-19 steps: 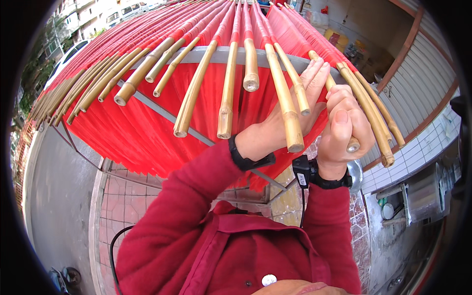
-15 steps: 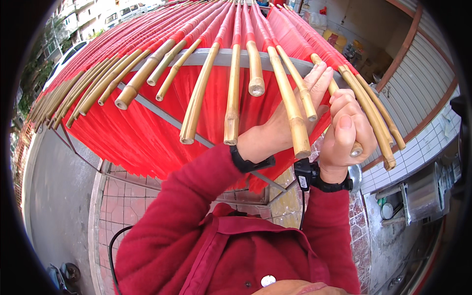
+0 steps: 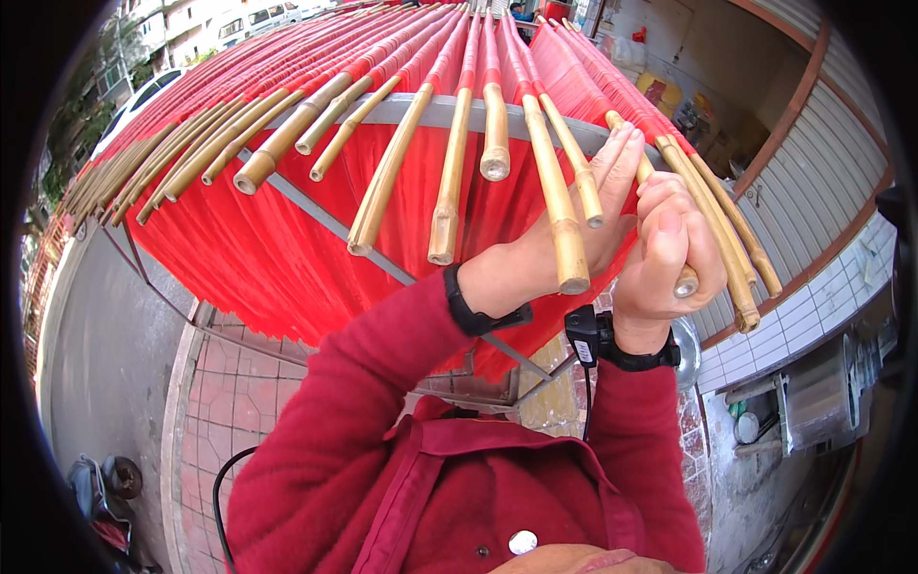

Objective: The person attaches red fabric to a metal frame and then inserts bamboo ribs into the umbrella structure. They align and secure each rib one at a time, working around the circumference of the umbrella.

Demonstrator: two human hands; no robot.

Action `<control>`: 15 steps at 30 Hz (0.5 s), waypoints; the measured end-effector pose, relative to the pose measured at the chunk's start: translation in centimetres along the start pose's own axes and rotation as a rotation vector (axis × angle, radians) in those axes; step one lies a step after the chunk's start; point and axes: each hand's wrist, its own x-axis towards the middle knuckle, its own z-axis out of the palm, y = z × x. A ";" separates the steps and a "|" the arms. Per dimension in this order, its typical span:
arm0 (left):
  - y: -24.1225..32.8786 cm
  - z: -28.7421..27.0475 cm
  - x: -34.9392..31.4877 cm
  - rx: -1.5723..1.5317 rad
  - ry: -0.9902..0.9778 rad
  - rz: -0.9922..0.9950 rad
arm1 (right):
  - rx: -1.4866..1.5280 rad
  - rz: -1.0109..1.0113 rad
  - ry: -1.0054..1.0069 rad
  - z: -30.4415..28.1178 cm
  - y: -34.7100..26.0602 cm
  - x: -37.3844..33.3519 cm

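Note:
Several bamboo poles (image 3: 445,215) fan out toward me, their far lengths wound with fine red strands (image 3: 574,72) that hang below as a dense red curtain (image 3: 316,225). My right hand (image 3: 674,244) is closed round the near end of one bamboo pole (image 3: 686,280) on the right side. My left hand (image 3: 614,163) reaches up between neighbouring poles, its fingers stretched out against the same pole just beyond my right hand. Part of the left palm is hidden behind a thicker pole (image 3: 555,191). Close to the right hand lie more poles (image 3: 722,230).
A grey metal rail (image 3: 445,111) supports the poles, with slanting frame bars (image 3: 311,208) below. Paving tiles (image 3: 239,383) lie underfoot. On the right are a ribbed shutter (image 3: 803,153), a white tiled wall (image 3: 813,320) and a metal box (image 3: 822,402). Parked vehicles (image 3: 258,19) stand far left.
The view has shifted slightly, so the poles' near ends sit a little higher. Both hands keep their places on the same pole, with the right hand's grip unchanged.

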 end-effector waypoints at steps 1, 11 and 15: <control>0.1 0.3 0.0 -0.016 -0.008 -0.021 | -0.012 0.001 0.035 0.1 0.0 0.1; -0.6 2.8 0.2 -0.032 0.007 0.004 | 0.155 0.010 0.221 0.3 1.7 -1.1; -1.1 2.9 -0.1 -0.057 -0.009 0.031 | 0.287 0.044 0.313 0.9 1.8 -2.5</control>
